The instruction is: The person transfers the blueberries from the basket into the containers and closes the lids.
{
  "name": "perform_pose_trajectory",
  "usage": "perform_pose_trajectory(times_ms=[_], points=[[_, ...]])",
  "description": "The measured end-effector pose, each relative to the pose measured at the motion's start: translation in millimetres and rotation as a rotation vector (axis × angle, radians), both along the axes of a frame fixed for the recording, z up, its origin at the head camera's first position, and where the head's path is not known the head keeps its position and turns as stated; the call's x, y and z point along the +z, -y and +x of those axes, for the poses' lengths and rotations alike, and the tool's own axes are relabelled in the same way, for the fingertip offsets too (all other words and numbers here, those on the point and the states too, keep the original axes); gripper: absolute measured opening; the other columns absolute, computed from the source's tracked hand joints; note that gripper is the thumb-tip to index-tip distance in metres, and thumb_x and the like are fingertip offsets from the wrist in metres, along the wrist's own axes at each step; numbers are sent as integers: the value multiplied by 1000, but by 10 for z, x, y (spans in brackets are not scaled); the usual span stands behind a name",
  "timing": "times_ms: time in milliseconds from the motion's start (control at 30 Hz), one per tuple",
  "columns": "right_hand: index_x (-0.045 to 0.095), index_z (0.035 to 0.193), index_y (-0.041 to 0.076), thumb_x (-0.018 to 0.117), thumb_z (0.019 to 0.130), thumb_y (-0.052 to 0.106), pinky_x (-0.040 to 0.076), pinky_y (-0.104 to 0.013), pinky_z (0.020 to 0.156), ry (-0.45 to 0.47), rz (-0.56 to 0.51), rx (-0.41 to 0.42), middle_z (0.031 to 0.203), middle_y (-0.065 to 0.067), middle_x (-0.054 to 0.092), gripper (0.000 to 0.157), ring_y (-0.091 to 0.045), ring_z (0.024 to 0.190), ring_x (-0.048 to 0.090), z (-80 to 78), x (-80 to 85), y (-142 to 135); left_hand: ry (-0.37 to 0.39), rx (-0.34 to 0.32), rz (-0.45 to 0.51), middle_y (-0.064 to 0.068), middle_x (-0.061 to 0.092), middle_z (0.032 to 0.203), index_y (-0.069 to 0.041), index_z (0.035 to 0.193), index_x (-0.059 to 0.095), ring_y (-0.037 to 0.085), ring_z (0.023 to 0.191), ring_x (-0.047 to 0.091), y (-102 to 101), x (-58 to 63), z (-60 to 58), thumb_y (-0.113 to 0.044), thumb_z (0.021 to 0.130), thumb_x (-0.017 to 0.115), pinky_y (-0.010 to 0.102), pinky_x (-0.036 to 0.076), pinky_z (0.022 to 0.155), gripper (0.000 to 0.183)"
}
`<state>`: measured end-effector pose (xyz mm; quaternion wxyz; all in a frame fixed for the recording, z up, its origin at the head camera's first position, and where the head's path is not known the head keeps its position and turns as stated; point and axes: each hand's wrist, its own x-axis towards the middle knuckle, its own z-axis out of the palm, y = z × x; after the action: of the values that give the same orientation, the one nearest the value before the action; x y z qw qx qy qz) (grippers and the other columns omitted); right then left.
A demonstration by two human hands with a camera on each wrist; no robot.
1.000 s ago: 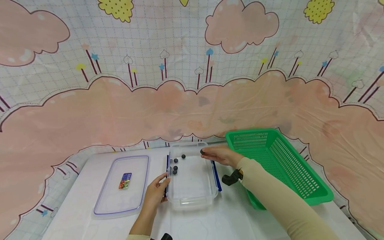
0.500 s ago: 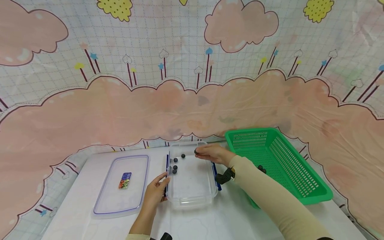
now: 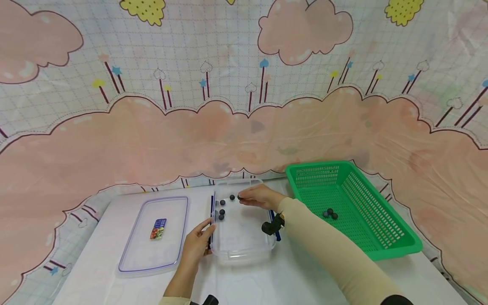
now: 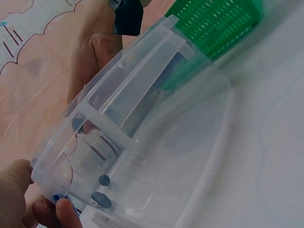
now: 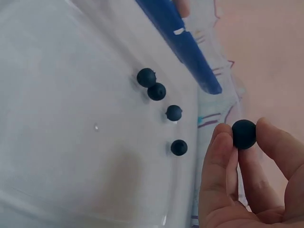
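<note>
My right hand point(image 3: 260, 196) pinches a dark blueberry point(image 5: 244, 134) between thumb and fingertips, over the far part of a clear plastic container point(image 3: 244, 250). Inside the container, several more blueberries point(image 5: 174, 113) lie along its left side and far left corner. My left hand point(image 3: 196, 242) grips the container's left side, at a blue latch point(image 3: 212, 207). In the left wrist view its thumb and fingers point(image 4: 69, 213) appear around the wall. The right wrist view looks down into the container and shows another blue latch-like flap point(image 5: 178, 42) hanging out from the wall.
To the right stands a green perforated basket point(image 3: 396, 250) with a small cluster of blueberries point(image 3: 330, 213) on its floor. A clear lid point(image 3: 139, 250) with a blue seal and a colourful label point(image 3: 158, 228) lies at the left. A patterned cloth point(image 3: 228, 144) hangs behind the table.
My right hand has moved left across the container with its blueberry, nearer the others. The berries in the green basket, hidden behind my sleeve before, now show. My left hand stays put.
</note>
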<state>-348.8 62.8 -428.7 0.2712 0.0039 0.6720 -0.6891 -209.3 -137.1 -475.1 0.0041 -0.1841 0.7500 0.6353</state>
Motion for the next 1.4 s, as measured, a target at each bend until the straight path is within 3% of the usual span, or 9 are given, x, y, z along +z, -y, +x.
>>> perform_pose_trajectory(times_ms=[333, 533, 967, 1100, 1200, 1300, 1400], points=[[61, 122, -12, 61, 94, -1, 54, -34, 95, 47, 93, 14, 107, -16, 68, 30, -33, 112, 64, -34, -123, 153, -3, 4, 10, 2, 54, 85, -10, 137, 59, 10, 60, 43, 6, -8, 7, -28, 95, 65, 22, 49, 49, 46], [66, 118, -6, 65, 93, 4, 55, -33, 93, 87, 176, 16, 103, -13, 68, 26, -18, 87, 65, -16, -229, 153, 0, -3, 8, 1, 53, 83, -11, 136, 59, 10, 61, 43, -25, -35, 18, -29, 94, 66, 23, 49, 49, 46], [69, 113, -5, 70, 90, 7, 58, -25, 79, 92, 270, -148, 98, -12, 69, 26, -14, 77, 66, -46, -329, 204, -10, -5, 18, 1, 53, 83, -12, 136, 59, 10, 59, 41, -40, -51, 4, -31, 94, 67, 23, 49, 48, 47], [67, 116, -4, 69, 91, 7, 58, -26, 83, 109, 250, -172, 106, -15, 69, 27, -16, 81, 67, -63, -323, 221, -9, -2, 18, 1, 54, 85, -11, 136, 59, 10, 59, 41, -34, -33, 6, -30, 94, 66, 23, 49, 48, 47], [64, 120, -6, 67, 92, 5, 57, -28, 87, 104, 201, -167, 116, -17, 66, 30, -20, 93, 68, -59, -290, 229, -7, 3, 22, 1, 54, 84, -11, 137, 59, 9, 58, 41, -26, -24, 3, -30, 94, 66, 22, 49, 48, 47], [58, 125, -12, 61, 94, 1, 54, -32, 95, 55, 122, -110, 126, -23, 59, 33, -29, 113, 62, -19, -206, 207, -4, 5, 22, 0, 53, 83, -11, 137, 58, 9, 58, 40, -13, -19, -2, -30, 94, 66, 22, 49, 48, 47], [54, 128, -15, 56, 97, 0, 51, -36, 100, -19, 70, -29, 134, -28, 52, 35, -34, 120, 57, 24, -61, 120, -1, 8, 17, 0, 53, 83, -11, 137, 58, 9, 59, 41, 4, -17, -6, -30, 94, 66, 22, 49, 48, 48]])
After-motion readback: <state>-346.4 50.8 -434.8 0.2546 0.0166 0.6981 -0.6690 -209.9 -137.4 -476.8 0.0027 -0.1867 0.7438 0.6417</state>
